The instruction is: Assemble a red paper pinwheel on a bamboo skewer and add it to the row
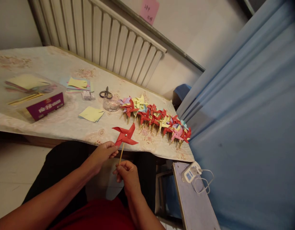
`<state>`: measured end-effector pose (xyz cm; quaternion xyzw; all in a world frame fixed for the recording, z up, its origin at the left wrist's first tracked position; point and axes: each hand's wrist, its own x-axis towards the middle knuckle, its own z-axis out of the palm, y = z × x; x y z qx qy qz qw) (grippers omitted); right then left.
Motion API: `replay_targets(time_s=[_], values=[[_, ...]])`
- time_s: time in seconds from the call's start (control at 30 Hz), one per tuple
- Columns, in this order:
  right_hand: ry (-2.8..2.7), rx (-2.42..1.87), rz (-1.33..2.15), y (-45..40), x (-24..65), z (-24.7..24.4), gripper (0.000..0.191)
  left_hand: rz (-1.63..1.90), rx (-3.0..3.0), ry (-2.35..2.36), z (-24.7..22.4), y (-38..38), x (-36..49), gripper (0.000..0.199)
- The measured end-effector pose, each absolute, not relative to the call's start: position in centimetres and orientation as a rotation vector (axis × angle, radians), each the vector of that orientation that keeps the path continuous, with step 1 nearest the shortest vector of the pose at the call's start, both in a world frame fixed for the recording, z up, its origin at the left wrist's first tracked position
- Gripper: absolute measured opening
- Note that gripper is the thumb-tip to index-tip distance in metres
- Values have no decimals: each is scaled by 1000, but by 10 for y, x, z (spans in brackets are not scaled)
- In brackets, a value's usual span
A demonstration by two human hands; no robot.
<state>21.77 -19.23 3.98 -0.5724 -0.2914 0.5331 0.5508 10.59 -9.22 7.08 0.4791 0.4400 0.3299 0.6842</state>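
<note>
A red paper pinwheel [125, 135] on a thin wooden stick [122, 153] is held upright over the table's front edge. My right hand [127, 174] pinches the lower end of the stick. The fingertips of my left hand [104, 154] are closed on the pinwheel's lower left blade. A small silvery pin shows at the pinwheel's centre. Beyond it, to the right, several finished pinwheels [153, 118] in red, yellow, pink, purple and blue stand close together on their sticks.
On the flowered tablecloth [66, 127] are cut paper squares [91, 114], a paper stack [78, 83], black scissors [106, 93], a clear round dish [111, 104] and a plastic box [45, 105] at left. A white power adapter [192, 172] lies on a bench at right, beside a blue curtain [245, 111].
</note>
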Motion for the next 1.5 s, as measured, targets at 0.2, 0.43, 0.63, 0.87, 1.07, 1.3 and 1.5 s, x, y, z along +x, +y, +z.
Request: replay_targets(time_s=[0.2, 0.43, 0.63, 0.87, 1.07, 1.3, 1.5], values=[[-691, -1361, 1263, -192, 217, 40, 15, 715, 1055, 963, 67, -91, 106, 31], [-696, -1354, 1268, -192, 218, 40, 15, 666, 1047, 928, 67, -90, 105, 29], [-710, -1360, 1258, -191, 218, 38, 15, 641, 1047, 917, 68, -90, 103, 29], [-691, -1364, 1252, -190, 218, 39, 16, 627, 1035, 898, 66, -89, 104, 29], [-676, -1381, 1247, -189, 219, 39, 15, 615, 1046, 882, 67, -90, 106, 29], [-677, -1378, 1238, -188, 220, 36, 15, 604, 1060, 874, 62, -89, 106, 29], [-657, -1379, 1240, -188, 220, 39, 18, 606, 1055, 880, 54, -85, 104, 36]])
